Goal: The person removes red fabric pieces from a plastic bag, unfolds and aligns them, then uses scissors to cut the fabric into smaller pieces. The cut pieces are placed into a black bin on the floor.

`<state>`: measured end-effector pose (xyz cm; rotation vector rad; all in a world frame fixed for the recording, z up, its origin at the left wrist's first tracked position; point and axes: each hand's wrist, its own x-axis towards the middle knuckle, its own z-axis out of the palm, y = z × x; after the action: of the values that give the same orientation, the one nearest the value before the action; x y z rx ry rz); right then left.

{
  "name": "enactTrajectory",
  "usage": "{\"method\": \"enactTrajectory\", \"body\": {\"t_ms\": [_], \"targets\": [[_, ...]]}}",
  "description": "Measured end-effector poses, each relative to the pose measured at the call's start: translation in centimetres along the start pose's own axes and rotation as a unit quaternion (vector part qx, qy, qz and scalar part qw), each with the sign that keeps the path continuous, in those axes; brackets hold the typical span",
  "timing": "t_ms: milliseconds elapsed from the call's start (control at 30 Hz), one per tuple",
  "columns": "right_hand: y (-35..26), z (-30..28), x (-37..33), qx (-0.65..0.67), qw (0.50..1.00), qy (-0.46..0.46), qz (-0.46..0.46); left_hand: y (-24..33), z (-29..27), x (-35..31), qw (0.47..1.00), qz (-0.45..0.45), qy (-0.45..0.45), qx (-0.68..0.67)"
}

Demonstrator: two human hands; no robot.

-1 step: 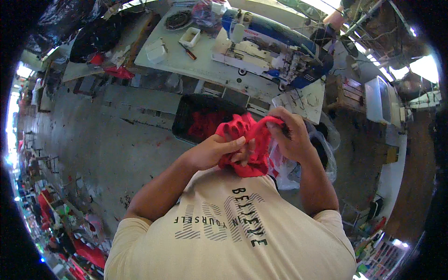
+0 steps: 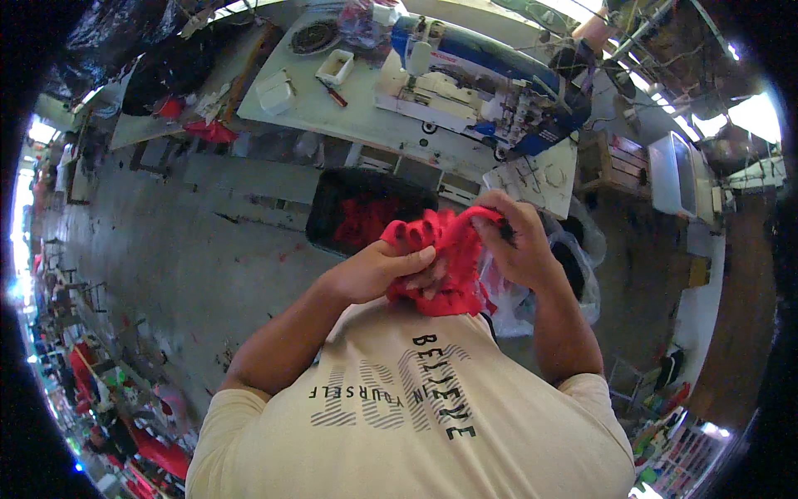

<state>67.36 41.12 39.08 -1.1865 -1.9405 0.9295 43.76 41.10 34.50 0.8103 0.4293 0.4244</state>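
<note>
A pale table (image 2: 378,125) carries a large blue-and-white sewing machine (image 2: 490,79) along its far right part. Left of the machine stands a small open white tray (image 2: 336,68), and a slim tool (image 2: 335,95) with a brownish handle lies just beside it. A white box (image 2: 275,94) sits nearer the table's left edge. Farther back are a dark round dish-like object (image 2: 315,37) and, to its right, a plastic bag (image 2: 362,25) with reddish contents. On the far left, a dark bundle (image 2: 166,79) rests on another surface (image 2: 137,126). To the right, a wooden crate (image 2: 616,169) stands near a pale-rimmed container (image 2: 672,175). Grey floor (image 2: 208,195) spreads out left of centre.
</note>
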Motion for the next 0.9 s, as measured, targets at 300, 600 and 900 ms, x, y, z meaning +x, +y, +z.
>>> {"method": "enactTrajectory", "body": {"t_ms": [300,600,900], "targets": [[5.6,0.8,-3.4,0.254,0.923,-0.232,0.175,4.0,0.7,-1.2,0.997,-0.053,0.051,0.005],[10.5,1.3,-6.5,0.322,0.836,-0.168,0.412,1.0,-5.3,-1.4,0.850,-0.220,0.307,0.366],[11.5,1.7,-8.0,0.229,0.914,-0.107,0.316,-2.4,-4.4,-1.1,0.907,-0.017,0.275,0.320]]}}
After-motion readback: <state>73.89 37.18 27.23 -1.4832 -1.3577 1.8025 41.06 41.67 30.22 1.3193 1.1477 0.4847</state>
